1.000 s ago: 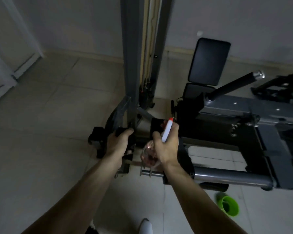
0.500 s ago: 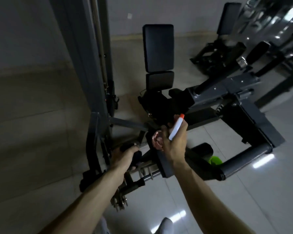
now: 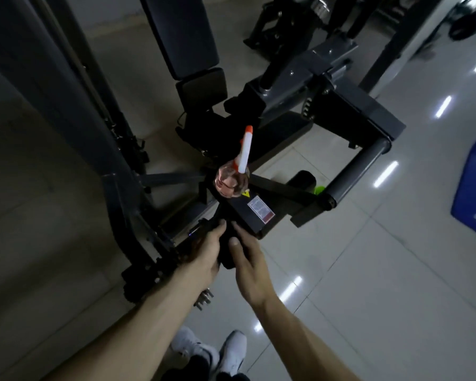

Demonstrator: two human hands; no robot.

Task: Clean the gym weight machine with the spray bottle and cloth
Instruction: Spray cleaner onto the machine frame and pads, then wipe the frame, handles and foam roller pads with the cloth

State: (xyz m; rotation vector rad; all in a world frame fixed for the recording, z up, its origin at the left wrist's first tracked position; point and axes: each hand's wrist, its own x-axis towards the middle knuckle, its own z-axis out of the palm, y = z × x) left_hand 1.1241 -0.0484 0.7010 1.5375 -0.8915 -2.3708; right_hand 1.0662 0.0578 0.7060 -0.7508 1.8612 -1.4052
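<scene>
The spray bottle (image 3: 232,179) stands by itself on a flat black arm of the weight machine (image 3: 331,55). No hand is on it. It is clear and looks pink, and its white spout has an orange tip that points up and away from you. Just beside the bottle, on the same black arm, are a small yellow sticker (image 3: 246,194) and a red and white sticker (image 3: 260,213).

Nearer to you, both your hands meet on a dark cloth (image 3: 227,253). The room is dim, so the cloth is hard to see well. Your left hand (image 3: 205,255) is curled round the cloth from the left side and holds it. Your right hand (image 3: 249,261) touches it from the right, with the thumb lying on top. I cannot tell if this hand grips the cloth or only rests on it.

A green cup (image 3: 320,190) sits on the floor (image 3: 396,270) behind the black arm. A blue box (image 3: 473,188) stands far off to the right. Your white shoes (image 3: 204,350) show at the bottom.
</scene>
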